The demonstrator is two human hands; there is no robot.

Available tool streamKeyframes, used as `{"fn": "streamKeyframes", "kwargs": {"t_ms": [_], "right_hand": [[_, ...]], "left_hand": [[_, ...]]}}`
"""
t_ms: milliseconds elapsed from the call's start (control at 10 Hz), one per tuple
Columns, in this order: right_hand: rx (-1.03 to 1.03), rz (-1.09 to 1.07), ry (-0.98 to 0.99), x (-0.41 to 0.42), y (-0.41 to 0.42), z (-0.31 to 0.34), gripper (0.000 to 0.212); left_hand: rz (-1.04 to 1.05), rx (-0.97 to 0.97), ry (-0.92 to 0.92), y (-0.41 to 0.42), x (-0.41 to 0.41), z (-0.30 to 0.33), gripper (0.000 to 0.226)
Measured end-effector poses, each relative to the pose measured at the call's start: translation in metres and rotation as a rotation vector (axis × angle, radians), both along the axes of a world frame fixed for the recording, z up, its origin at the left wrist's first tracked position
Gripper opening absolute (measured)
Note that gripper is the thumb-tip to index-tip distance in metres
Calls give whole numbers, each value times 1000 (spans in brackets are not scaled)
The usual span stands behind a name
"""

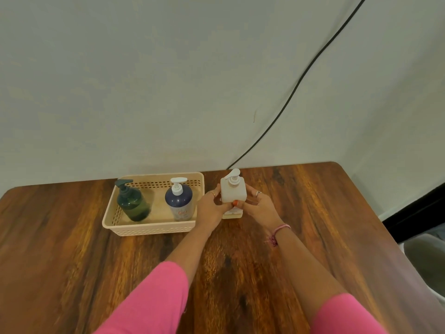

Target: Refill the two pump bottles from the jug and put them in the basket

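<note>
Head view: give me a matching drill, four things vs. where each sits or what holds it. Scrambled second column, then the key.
Things
1. green pump bottle
2. dark blue pump bottle
3. white pump bottle
4. black cable

Places
A. held between the left hand and right hand, right of the basket
B. running down the wall
C. left part of the basket
D. right part of the basket

Pairs: 1-C, 2-D, 3-A, 4-B

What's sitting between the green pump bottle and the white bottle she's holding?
In the head view, the blue pump bottle stands between the green pump bottle and the white bottle, along with the basket wall.
</note>
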State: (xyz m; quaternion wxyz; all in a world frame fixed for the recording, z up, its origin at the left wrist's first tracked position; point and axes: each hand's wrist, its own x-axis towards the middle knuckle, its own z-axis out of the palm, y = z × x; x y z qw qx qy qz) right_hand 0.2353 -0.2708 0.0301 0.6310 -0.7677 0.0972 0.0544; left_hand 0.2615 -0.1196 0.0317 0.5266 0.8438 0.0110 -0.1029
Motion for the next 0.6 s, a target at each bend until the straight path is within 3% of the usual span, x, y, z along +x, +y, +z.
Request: {"fn": "streamKeyframes", "kwargs": {"t_ms": [400, 600], "right_hand": [[-4, -39, 28, 1, 5, -4, 63], [-239, -142, 17, -15, 19, 4, 65]], "left_hand": [[-43, -21, 14, -4, -2, -1, 76], [46, 81, -14, 1, -22, 4, 77]]}}
